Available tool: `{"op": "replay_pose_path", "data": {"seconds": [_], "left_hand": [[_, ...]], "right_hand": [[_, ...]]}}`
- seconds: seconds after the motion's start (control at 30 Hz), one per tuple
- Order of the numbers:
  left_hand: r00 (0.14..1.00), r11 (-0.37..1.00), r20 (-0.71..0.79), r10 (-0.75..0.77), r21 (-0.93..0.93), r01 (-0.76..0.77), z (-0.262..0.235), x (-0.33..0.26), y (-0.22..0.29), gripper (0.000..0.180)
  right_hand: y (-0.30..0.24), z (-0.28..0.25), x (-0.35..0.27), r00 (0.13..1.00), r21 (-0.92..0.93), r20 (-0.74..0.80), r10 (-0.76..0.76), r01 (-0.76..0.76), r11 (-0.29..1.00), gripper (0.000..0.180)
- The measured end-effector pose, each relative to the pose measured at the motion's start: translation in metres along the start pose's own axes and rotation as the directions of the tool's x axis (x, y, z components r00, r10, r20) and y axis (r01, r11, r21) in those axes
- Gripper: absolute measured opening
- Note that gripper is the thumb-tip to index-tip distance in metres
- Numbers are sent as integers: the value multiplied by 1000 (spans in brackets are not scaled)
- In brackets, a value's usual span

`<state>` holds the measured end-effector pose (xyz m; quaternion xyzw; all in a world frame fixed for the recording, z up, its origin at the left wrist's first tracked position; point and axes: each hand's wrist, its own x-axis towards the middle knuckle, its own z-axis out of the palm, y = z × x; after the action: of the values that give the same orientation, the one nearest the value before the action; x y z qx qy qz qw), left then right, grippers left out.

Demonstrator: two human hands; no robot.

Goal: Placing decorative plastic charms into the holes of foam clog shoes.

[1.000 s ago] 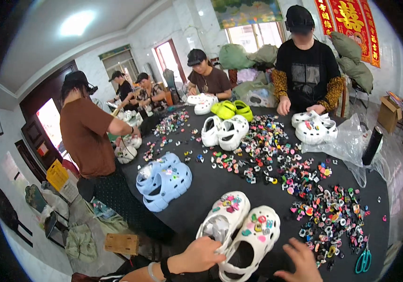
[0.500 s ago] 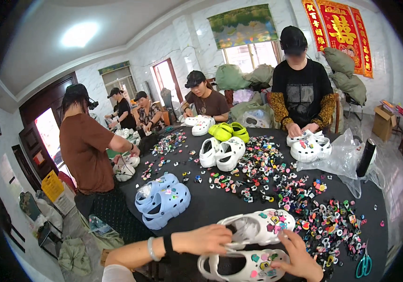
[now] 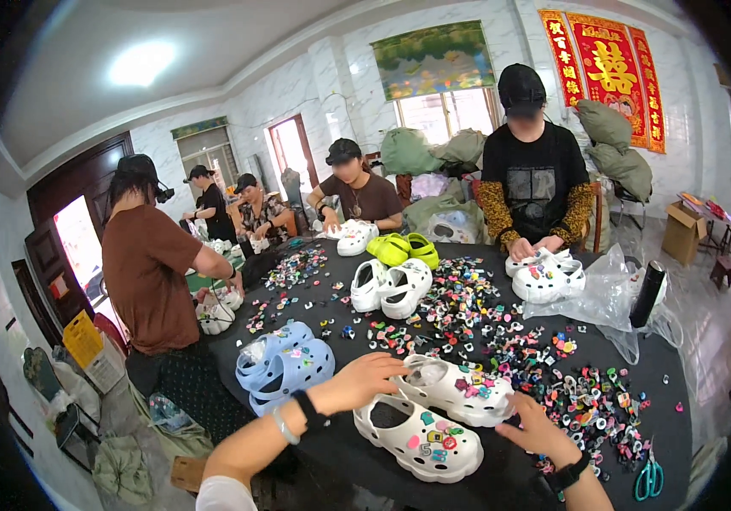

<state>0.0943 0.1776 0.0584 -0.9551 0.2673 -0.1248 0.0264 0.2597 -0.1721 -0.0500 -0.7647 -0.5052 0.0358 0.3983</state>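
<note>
Two white clogs lie before me, both dotted with colourful shoe charms. The far clog [image 3: 489, 407] has its heel at the fingers of my left hand [image 3: 361, 381], which are stretched out and loosely bent against the rim. At its toe is my right hand [image 3: 544, 430], fingers spread and holding nothing; whether they touch the toe is hard to tell. Closer to me, the near clog [image 3: 451, 460] sits on the black tabletop [image 3: 314, 473], its toe pointing to the lower right. No hand is on it.
Loose shoe charms [image 3: 587, 400] spread across the right side and middle. Scissors [image 3: 649, 477] lie at lower right. Blue clogs [image 3: 289, 366] stand left; white clogs [image 3: 393, 288] and lime clogs [image 3: 404, 249] farther back. Several co-workers surround the table; clear plastic [image 3: 583, 315] and a black cylinder [image 3: 647, 294] stand right.
The near clog has moved up from the lower edge and turned, its toe now toward the lower right. My right hand has let go of it. The far clog has tilted downward at the toe.
</note>
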Motion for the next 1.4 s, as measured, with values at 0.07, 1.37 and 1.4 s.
{"op": "replay_pose_path", "data": {"seconds": [0.07,1.37,1.4], "left_hand": [[951,965,-202,-232,-169,200,-2,-8,31,27],[642,-107,139,-754,-990,88,106,-81,158,108],[612,-161,158,-775,-986,50,106,-76,163,108]], "right_hand": [[17,1,15,993,112,-31,118,-113,987,63],[-79,2,-82,941,29,294,171,-187,982,90],[-78,8,-88,955,46,243,171,-188,981,92]]}}
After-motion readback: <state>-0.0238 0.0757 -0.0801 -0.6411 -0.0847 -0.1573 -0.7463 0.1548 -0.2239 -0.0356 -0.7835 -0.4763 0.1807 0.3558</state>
